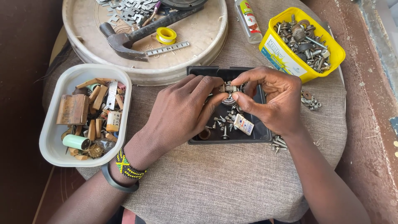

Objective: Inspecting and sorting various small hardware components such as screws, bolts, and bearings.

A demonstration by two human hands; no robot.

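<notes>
Cloth (215, 182) of coarse grey weave covers the tabletop. On it at the top sits a round tray (199, 37) with a hammer (124, 41) and a yellow tape roll (166, 35); a white tub (58, 137) of wooden bits lies left, a yellow tub (286, 58) of bolts right. Between them a black tray (257, 130) holds loose screws (224, 124). Above it, left hand (182, 110) and right hand (271, 99) meet, fingertips of both pinched closed around one small metal fitting (229, 88).
</notes>
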